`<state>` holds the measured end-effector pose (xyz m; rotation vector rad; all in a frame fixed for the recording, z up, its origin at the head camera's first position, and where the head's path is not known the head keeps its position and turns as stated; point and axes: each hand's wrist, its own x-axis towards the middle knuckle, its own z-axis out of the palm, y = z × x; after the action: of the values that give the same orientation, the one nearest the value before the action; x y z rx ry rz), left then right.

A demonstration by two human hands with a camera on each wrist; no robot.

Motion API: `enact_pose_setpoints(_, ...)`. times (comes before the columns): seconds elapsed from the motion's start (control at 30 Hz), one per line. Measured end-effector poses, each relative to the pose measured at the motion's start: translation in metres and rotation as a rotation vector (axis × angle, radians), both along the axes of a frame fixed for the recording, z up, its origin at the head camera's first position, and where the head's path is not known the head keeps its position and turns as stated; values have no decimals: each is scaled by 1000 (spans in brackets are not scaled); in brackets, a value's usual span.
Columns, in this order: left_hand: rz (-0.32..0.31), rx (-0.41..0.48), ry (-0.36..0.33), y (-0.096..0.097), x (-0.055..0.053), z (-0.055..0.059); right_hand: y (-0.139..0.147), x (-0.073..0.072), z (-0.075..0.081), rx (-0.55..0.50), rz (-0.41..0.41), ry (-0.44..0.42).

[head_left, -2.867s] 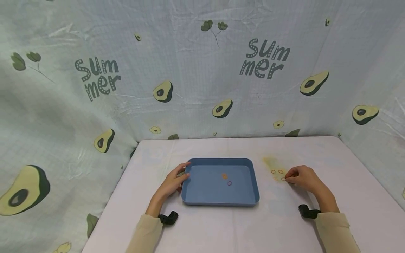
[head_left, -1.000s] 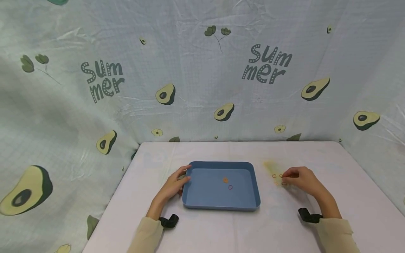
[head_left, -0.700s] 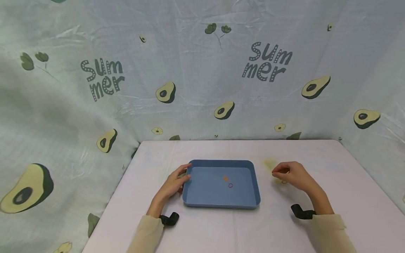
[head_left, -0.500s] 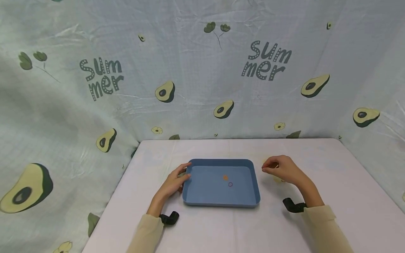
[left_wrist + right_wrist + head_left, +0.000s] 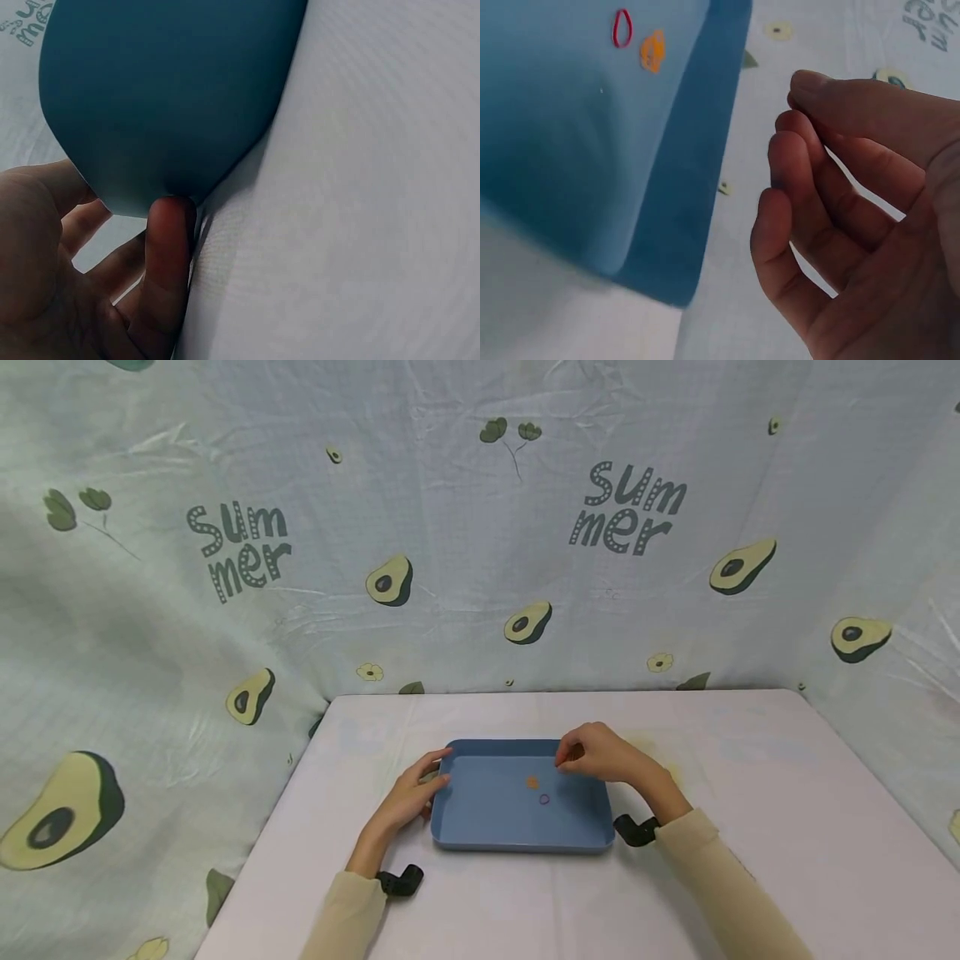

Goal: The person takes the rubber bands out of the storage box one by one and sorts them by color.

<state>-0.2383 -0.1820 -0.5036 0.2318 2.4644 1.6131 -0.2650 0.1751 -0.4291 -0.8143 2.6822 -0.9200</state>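
Note:
A shallow blue tray [image 5: 510, 827] lies on the table, also filling much of the right wrist view. In it are a small red loop like a rubber band [image 5: 622, 28] and a crumpled orange piece [image 5: 652, 51]. My left hand [image 5: 411, 792] holds the tray's left side, thumb on the rim, other fingers against its outer wall. My right hand [image 5: 600, 756] hovers over the tray's back right part. Its thumb and index fingertips meet, the other fingers curled; I cannot tell whether anything small is between them.
A pale pink table [image 5: 487, 910] bears the tray. A yellowish patch [image 5: 675, 772] marks the cloth to its right, partly covered by my right forearm. A printed curtain [image 5: 450, 527] with avocados rises behind and along the sides.
My right hand, earlier among small loops on the yellowish patch, has moved left over the tray with fingertips together. The left hand and the tray have stayed in place.

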Motion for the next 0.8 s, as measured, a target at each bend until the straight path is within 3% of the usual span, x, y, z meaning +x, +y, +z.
enact_pose_setpoints(0.17, 4, -5, -9, 0, 0, -2, -18, -4, -4, 87, 122, -30)
enact_pose_setpoints(0.27, 9, 0, -13, 0, 0, -1, -26, -5, -7, 131, 153, -67)
enact_pose_setpoints(0.8, 17, -12, -15, -1, 1, -2, -34, -16, -30, 178, 134, -199)
